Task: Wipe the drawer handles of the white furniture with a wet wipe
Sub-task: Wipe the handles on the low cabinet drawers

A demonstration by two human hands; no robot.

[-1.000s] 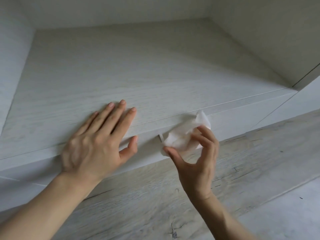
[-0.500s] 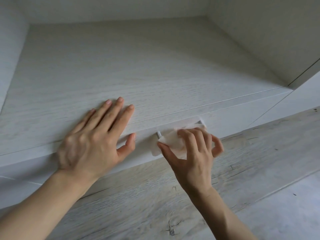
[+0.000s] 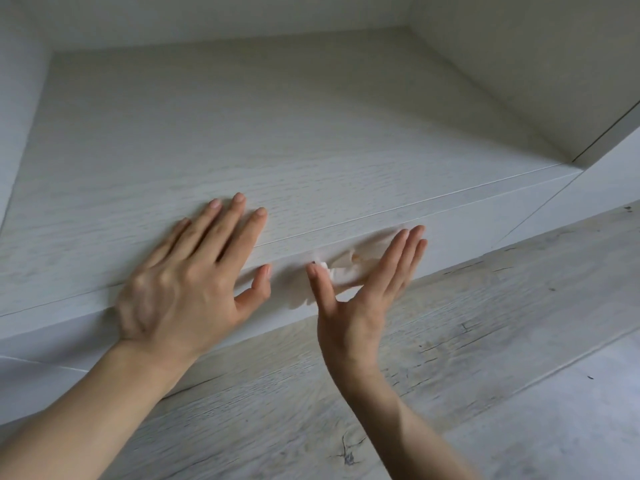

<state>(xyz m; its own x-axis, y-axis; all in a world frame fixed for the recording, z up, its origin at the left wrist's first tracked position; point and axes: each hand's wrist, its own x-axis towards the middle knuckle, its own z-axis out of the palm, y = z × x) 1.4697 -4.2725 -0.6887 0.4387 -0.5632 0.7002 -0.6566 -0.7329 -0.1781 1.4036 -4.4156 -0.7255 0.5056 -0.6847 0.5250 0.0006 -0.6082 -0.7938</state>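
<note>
My left hand lies flat on the white furniture top, fingers spread and thumb hanging over the front edge. My right hand is at the drawer front with fingers stretched out and thumb apart. The white wet wipe sits between thumb and fingers, pressed against the drawer handle. The wipe is blurred by motion. Hand and wipe hide nearly all of the handle; only its left end peeks out.
The furniture top sits in a niche with a white panel on the left and a side wall on the right. Below the drawer front lies grey wood-look flooring. A lighter surface fills the bottom right corner.
My right hand has gone from curled fingers over the wipe to straight fingers, sliding the wipe along the handle. My left hand has stayed flat on the top.
</note>
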